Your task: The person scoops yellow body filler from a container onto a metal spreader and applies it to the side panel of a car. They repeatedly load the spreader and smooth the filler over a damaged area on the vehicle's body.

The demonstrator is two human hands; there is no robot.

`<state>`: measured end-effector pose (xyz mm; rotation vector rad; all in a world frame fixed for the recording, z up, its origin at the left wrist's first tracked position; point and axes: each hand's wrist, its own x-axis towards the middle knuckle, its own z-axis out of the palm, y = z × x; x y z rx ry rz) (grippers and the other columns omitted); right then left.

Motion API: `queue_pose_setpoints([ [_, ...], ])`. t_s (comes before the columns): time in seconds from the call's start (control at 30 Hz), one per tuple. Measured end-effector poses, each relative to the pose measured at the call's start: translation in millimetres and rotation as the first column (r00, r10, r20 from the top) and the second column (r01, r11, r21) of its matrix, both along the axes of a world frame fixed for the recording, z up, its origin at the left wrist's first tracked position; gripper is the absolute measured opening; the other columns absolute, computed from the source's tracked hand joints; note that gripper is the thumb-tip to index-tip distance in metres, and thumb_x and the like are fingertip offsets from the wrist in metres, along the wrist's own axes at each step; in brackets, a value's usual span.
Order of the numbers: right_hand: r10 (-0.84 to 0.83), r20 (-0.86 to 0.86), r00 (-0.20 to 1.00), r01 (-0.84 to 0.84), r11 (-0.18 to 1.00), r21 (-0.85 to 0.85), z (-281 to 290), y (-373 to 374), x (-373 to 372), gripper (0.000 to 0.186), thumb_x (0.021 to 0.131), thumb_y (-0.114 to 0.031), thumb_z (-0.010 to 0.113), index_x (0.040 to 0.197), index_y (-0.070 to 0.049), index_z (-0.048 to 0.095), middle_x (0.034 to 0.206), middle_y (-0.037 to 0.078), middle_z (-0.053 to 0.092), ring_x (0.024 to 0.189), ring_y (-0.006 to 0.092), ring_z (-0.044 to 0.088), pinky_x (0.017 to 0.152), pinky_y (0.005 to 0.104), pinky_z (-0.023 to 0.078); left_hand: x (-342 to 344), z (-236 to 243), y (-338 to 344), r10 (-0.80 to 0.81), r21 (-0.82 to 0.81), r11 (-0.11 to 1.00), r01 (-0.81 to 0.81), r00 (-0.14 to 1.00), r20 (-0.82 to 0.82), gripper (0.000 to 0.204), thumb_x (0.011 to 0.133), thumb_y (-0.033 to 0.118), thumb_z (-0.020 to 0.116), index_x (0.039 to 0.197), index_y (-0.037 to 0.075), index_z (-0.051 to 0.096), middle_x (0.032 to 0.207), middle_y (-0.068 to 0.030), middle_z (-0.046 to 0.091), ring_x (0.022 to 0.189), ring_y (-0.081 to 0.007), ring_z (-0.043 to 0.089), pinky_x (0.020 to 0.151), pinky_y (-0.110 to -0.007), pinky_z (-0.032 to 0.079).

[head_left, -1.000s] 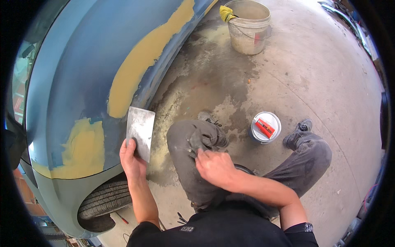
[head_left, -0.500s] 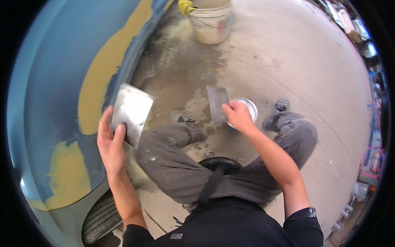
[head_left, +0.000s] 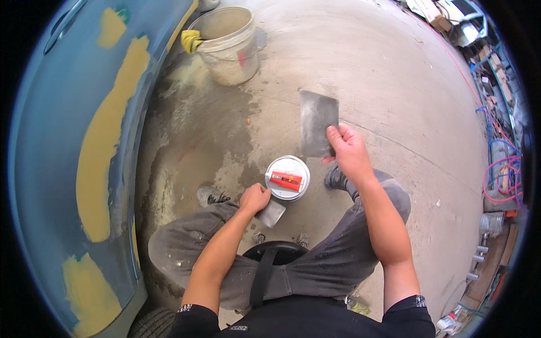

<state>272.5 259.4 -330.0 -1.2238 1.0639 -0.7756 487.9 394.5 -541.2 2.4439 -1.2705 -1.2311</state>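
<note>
A flat rectangular metal filler spreader (head_left: pixel 318 121) is pinched by one edge in my right hand (head_left: pixel 352 149), held up beyond my right knee. My left hand (head_left: pixel 255 198) is low between my knees, closed on a second metal spreader (head_left: pixel 272 214) that juts out toward me. Right beside that hand stands a small white lidded pail (head_left: pixel 288 194). On its lid lies a red package (head_left: pixel 286 180) with dark and yellow marks. The blue car panel (head_left: pixel 121 180) at my left carries patches of yellow filler (head_left: pixel 97 169).
A large dirty white bucket (head_left: pixel 231 62) with a yellow cloth (head_left: pixel 191 41) over its rim stands ahead on the stained concrete floor (head_left: pixel 383 73). A car tire (head_left: pixel 153 325) is at lower left. Red and blue hoses (head_left: pixel 501 180) and clutter line the right side.
My left hand has gone from beside the car panel down to the small pail with its spreader. My right hand has risen off the pail, uncovering the red package. The view has shifted right.
</note>
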Motion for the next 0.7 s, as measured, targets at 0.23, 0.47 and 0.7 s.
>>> queue_pose_setpoints([
  [0.23, 0.075, -0.006, 0.997, -0.074, 0.996, 0.056, 2, 1, -12, 0.025, 0.085, -0.011, 0.064, 0.108, -0.003, 0.058, 0.090, 0.002, 0.065, 0.073, 0.0081, 0.059, 0.060, 0.0241, 0.049, -18, -4, 1, -0.012, 0.051, 0.999, 0.007, 0.996, 0.085, 0.052, 0.083, 0.036, 0.061, 0.124, 0.005, 0.052, 0.116, -0.0225, 0.061, 0.112, -0.0374, 0.056, 0.092, -0.046, 0.046],
  [0.47, 0.062, -0.033, 0.998, -0.061, 0.998, 0.020, 2, 17, -20, 0.028, 0.081, -0.005, 0.062, 0.108, 0.000, 0.055, 0.085, 0.002, 0.061, 0.071, 0.0078, 0.056, 0.060, 0.0237, 0.048, -26, -17, 3, -0.014, -0.083, 0.996, 0.018, 0.999, 0.052, 0.039, 0.079, 0.030, 0.064, 0.103, 0.000, 0.060, 0.101, -0.0223, 0.065, 0.100, -0.0396, 0.060, 0.087, -0.048, 0.047],
  [0.7, 0.005, -0.009, 1.000, -0.005, 0.998, -0.066, 22, 32, -14, 0.029, 0.082, -0.005, 0.058, 0.110, -0.001, 0.054, 0.088, 0.001, 0.060, 0.072, 0.0084, 0.056, 0.058, 0.0239, 0.048, -38, -2, 5, 0.115, -0.030, 0.993, -0.114, 0.993, 0.041, 0.046, 0.079, 0.028, 0.067, 0.113, -0.002, 0.056, 0.112, -0.0258, 0.059, 0.106, -0.0398, 0.058, 0.088, -0.048, 0.049],
])
